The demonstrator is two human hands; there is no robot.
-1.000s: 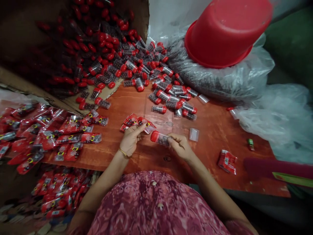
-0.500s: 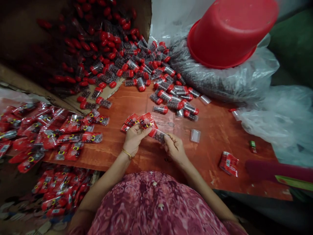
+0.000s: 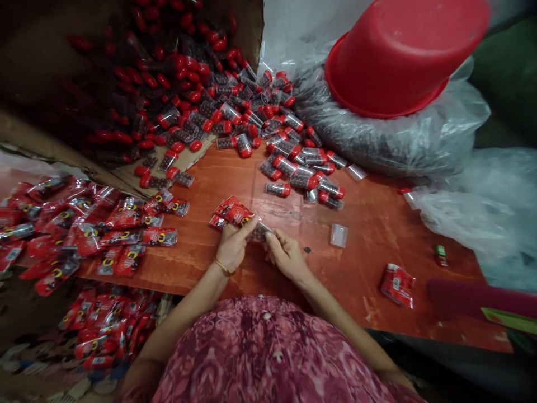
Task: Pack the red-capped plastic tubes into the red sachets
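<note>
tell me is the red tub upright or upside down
Upside down: the red tub shows its flat base to the camera and rests rim-down on a clear bag.

Both forearms reach up from 6 o'clock and converge at frame centre. Left hand (image 3: 233, 246): fingers curled, thumb and forefinger pinched, tips toward 1 o'clock; gold bangle at wrist. Right hand (image 3: 285, 256): fingers closed in a pinch, tips toward 11 o'clock, touching the left's.
</note>
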